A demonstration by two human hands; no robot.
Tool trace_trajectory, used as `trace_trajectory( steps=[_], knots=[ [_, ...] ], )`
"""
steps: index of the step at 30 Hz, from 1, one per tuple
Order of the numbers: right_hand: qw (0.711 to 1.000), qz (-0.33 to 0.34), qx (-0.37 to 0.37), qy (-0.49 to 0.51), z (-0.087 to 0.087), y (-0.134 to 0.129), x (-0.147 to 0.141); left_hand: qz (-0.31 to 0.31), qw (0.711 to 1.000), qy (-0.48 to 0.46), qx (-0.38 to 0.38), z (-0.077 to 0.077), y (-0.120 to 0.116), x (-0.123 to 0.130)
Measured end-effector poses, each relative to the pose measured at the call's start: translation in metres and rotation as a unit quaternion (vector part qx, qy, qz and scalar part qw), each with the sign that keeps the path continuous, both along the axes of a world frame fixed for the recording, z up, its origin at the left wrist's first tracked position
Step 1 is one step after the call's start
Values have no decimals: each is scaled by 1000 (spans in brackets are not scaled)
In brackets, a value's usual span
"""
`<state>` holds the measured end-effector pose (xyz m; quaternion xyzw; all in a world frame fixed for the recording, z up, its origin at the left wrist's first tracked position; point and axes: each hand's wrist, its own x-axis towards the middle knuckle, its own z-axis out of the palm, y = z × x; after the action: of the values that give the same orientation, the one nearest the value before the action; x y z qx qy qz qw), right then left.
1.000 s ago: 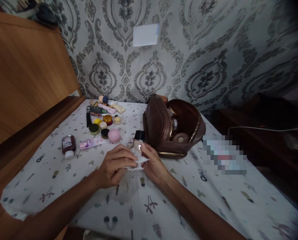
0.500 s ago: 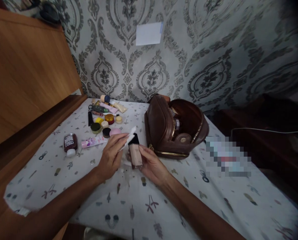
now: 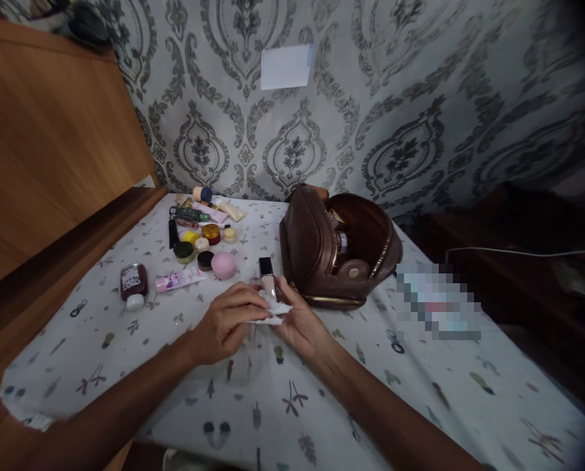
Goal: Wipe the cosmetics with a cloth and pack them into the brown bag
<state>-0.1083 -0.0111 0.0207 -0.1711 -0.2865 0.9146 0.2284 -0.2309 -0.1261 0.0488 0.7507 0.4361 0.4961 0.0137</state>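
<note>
The right hand (image 3: 299, 322) pinches a foundation bottle (image 3: 268, 280) just in front of the open brown bag (image 3: 338, 248). The left hand (image 3: 228, 320) pinches a white tissue (image 3: 272, 313) against it. Hold the bottle still and rub gently.

left hand (image 3: 226, 324): bare, no glove, no ring or bracelet to be seen from here; fingers slim, nails short and plain.
right hand (image 3: 299, 320): bare as well, nothing worn on fingers or wrist; knuckles show clearly, nails hard to make out in the dim light.
left forearm (image 3: 110, 405): bare all the way to the frame's lower left corner, no sleeve, no watch.
right forearm (image 3: 380, 418): bare too, long and lean, no sleeve or band before it leaves the bottom edge.
markings: none I can make out on either arm.
</note>
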Motion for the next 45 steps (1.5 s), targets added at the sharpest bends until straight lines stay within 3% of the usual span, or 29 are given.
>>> trace_trajectory(
  steps=[2, 8, 10, 13, 20, 22, 27, 29, 32, 39, 41, 45],
  knots=[
    [1000, 10, -16, 0, 2, -1, 0, 20, 1000, 3, 3, -1, 0, 0],
    [999, 29, -37, -19, 6, -5, 5, 175, 984, -2, -30, -5, 0, -5],
    [999, 33, -30, -26, 6, -6, 6, 195, 980, -10, -49, -6, 0, -6],
    [999, 18, -17, -26, 4, -7, 5, 172, 983, -6, -56, -5, 0, -6],
    [999, -34, -15, -20, 0, 0, 2, 21, 999, 17, -43, -6, -1, 3],
    [999, -33, -25, -21, 0, 0, 1, 53, 998, 6, -41, -6, -1, 2],
    [997, 29, -59, -32, 5, -6, 2, 218, 975, -33, -33, -5, 0, -8],
    [998, 36, -54, -22, 7, -8, 3, 242, 969, -37, -40, -5, 1, -10],
    [999, 15, -50, -8, 8, -7, 4, 214, 974, -35, -65, -6, 1, -6],
    [996, 17, -87, -10, 1, 2, 3, 44, 995, 3, -90, -5, -4, 4],
    [996, -1, -94, -5, -1, 2, 2, 55, 994, -19, -96, -5, -3, 3],
    [992, -43, -120, -10, 0, 0, 0, 161, 979, -75, -101, -3, -1, -1]
  ],
)
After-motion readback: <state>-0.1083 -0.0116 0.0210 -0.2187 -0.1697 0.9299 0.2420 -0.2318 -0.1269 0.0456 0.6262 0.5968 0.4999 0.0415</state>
